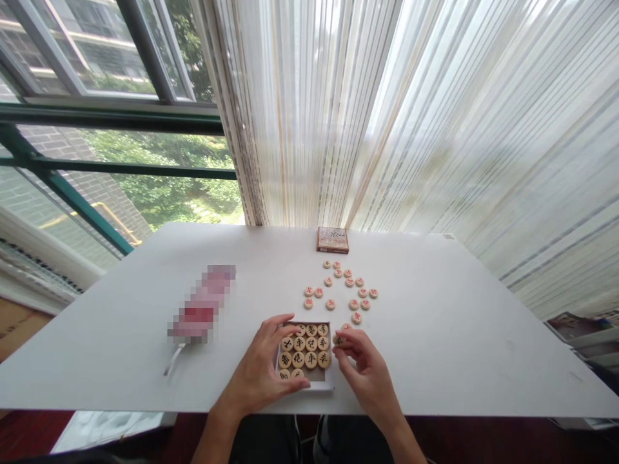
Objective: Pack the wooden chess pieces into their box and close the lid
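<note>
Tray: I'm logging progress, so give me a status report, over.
Left hand spread over left side of tray. Right hand pinching black-marked piece to its right. Tray's front-right bare; left thumb partly hides front row. Red pieces loose beyond.

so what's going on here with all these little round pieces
A person's left hand holds a small open tray of black-marked pieces, with a gap in its near right corner. The right hand pinches another piece just beside the tray's right edge. Other pieces, many marked red, lie scattered on the table beyond.
</note>
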Available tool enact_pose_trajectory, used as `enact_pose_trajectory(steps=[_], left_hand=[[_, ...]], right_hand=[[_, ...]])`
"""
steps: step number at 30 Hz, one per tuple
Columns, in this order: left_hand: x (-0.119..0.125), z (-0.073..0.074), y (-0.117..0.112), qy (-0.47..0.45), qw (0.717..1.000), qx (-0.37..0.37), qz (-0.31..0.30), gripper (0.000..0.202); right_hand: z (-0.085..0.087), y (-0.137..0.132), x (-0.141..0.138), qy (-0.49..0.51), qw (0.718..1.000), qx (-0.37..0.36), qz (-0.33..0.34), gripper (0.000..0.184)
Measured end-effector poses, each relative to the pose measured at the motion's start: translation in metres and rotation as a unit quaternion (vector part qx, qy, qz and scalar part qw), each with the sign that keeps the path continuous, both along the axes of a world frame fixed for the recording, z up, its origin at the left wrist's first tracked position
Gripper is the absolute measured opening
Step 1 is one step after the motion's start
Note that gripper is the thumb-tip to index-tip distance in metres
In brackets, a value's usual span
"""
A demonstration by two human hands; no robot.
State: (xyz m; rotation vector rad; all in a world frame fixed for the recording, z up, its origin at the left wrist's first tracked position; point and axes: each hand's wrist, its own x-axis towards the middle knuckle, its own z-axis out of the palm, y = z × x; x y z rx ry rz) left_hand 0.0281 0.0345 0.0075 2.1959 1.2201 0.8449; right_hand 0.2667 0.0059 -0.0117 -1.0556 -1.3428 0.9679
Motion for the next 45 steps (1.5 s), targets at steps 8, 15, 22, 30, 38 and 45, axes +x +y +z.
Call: enact_pose_trajectory(steps=[8, 15, 22, 30, 38, 45], left_hand=[[0.003, 0.001, 0.001, 0.019, 1.0, 0.015, -0.005, 0.063], [-0.001, 0.012, -0.001, -0.026, 0.999, -0.031, -0.004, 0.045], [-0.001, 0.016, -0.001, -0.069, 0.995, -0.062, 0.023, 0.034], [-0.013, -0.007, 0.004, -0.163, 0.985, -0.047, 0.042, 0.033], [-0.013, -0.007, 0.004, -0.153, 0.984, -0.06, 0.064, 0.028], [-0.009, -0.001, 0.002, -0.134, 0.984, -0.079, 0.085, 0.026]], right_hand=[[0.004, -0.002, 0.0, -0.019, 1.0, -0.022, 0.009, 0.025], [0.006, 0.0, -0.001, -0.035, 0.999, -0.037, 0.007, 0.026], [0.013, -0.003, -0.002, -0.052, 0.998, -0.046, -0.005, 0.028], [0.009, 0.0, -0.003, -0.027, 0.999, -0.043, -0.007, 0.029], [0.005, 0.0, -0.002, -0.033, 0.998, -0.053, -0.004, 0.03], [0.006, 0.002, -0.002, -0.047, 0.997, -0.054, -0.012, 0.033]])
